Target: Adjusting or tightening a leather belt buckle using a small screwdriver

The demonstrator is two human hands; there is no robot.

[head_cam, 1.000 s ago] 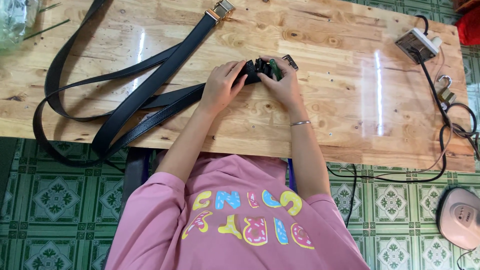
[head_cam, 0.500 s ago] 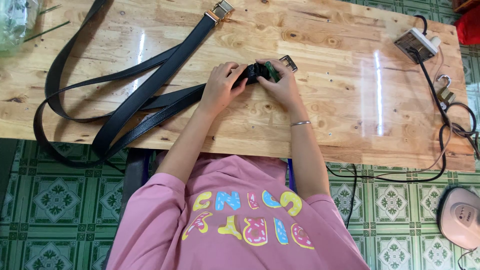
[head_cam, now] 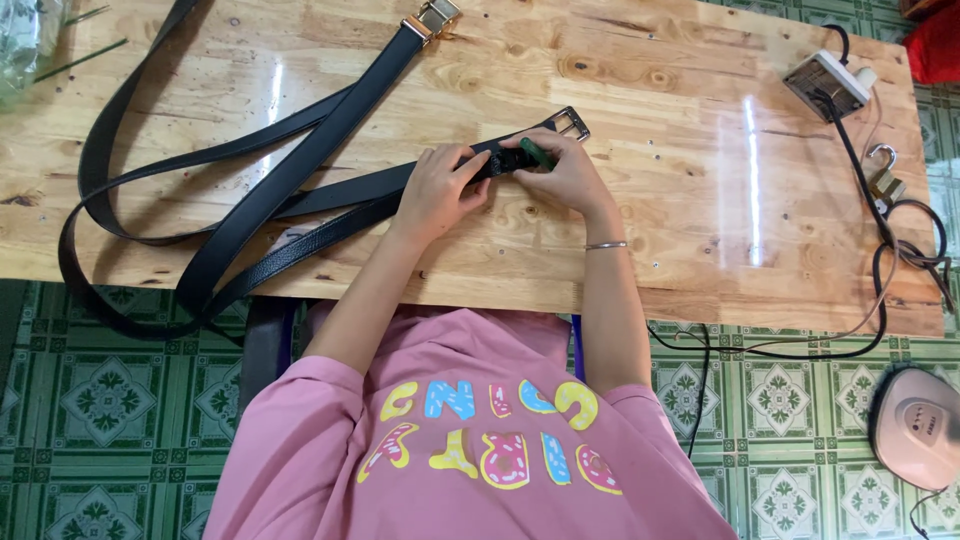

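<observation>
Left hand [head_cam: 440,190], right hand [head_cam: 565,170] grip black belt [head_cam: 300,205] near silver buckle [head_cam: 568,123].

Bright, sharp view; overhead light glares on the table [head_cam: 752,180].

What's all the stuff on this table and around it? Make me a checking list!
Surface: wooden table, shiny.
Job's things: black belt with silver buckle; small green tool.
Clutter: second belt with gold buckle; padlock; clear bag.
Hands: left hand grips the black belt; right hand holds the small green tool on it.
Cables: black cables from white power strip.
Surroundings: green tiled floor; pink round device.
</observation>
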